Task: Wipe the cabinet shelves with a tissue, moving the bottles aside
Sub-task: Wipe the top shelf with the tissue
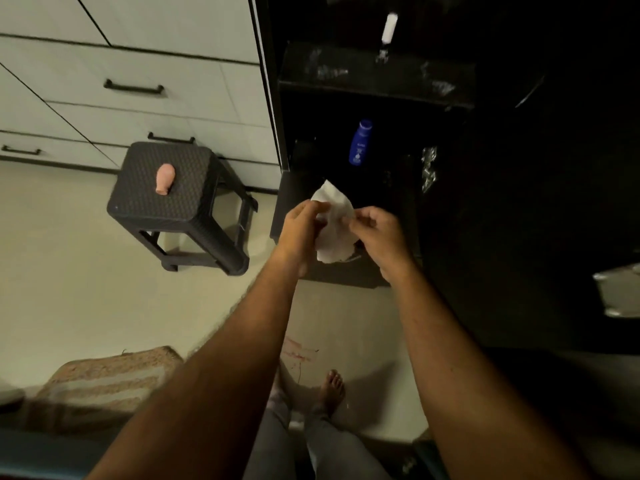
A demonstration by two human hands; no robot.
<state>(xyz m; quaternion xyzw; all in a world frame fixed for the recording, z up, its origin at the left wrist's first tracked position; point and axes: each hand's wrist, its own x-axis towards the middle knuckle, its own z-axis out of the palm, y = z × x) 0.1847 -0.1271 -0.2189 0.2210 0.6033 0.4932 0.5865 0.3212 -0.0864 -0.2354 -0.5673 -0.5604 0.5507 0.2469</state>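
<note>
A: Both hands grip one white tissue [332, 225] at frame centre; left hand [300, 226] pinches its left edge, right hand [375, 233] pinches its right edge with curled fingers.

B: Surroundings, largest first?

A: Black cabinet [502, 202] fills the right half, interior dark. White drawers [145, 57] occupy the upper left. Black woven stool [173, 199] stands left of centre on the pale floor. Striped mat [104, 379] lies at lower left.

B: Bottles?

A: Blue bottle [360, 142] upright on a cabinet shelf, above the tissue, well apart from both hands. White bottle [388, 27] on a higher shelf, top of frame. Pink bottle [164, 180] lies flat on the stool seat.
</note>
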